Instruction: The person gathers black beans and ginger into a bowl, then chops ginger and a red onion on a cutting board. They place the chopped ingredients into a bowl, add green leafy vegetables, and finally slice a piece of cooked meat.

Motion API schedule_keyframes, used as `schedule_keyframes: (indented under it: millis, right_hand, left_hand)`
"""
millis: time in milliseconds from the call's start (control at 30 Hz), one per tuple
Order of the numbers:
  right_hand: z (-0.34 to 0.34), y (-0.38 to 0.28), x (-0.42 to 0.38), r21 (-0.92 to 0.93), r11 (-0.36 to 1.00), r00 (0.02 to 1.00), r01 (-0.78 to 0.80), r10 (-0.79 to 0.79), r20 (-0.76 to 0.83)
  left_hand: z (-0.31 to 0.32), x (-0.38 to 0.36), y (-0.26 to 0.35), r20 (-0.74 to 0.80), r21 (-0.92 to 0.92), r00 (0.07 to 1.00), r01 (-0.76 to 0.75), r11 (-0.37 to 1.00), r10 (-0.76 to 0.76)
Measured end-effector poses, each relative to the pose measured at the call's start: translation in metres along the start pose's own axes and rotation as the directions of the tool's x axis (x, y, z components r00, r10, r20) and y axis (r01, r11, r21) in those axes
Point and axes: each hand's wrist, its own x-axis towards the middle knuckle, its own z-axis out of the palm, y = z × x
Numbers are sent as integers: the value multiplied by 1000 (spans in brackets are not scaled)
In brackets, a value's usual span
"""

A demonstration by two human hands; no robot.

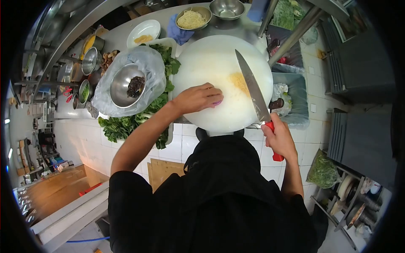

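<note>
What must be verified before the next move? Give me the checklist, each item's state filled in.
1. Knife in a firm-looking grip: ok; the right hand is wrapped around its red handle.
2. Left hand clear of the blade: ok; there is a visible gap.
3. Purple piece secured: cannot tell; it shows at the left fingertips, mostly hidden.
4. Round white board free of loose bits: not ok; pale yellow bits lie beside the blade.
5. Board steady underneath: cannot tell; its underside is hidden.
</note>
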Motion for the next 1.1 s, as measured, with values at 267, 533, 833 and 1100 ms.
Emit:
schedule_keyframes:
  millis: [267,533,833,1100]
  right_hand:
    - [12,22,-4,-222,952,974,209,-223,-38]
    - [37,10,10,-426,871,968,245,-247,51]
    - [67,-14,25,-712,636,931,298,-359,70]
    - [67,-30,17,-699,669,961,251,-258,98]
  left_hand:
    - [52,20,61,-431,-134,722,542,830,-541]
    - [42,-12,45,-541,-179,769,291,940,-341]
    - [38,3,13,-441,-135,891,54,989,-109]
    - [35,6,8,-418,-171,902,42,984,-111]
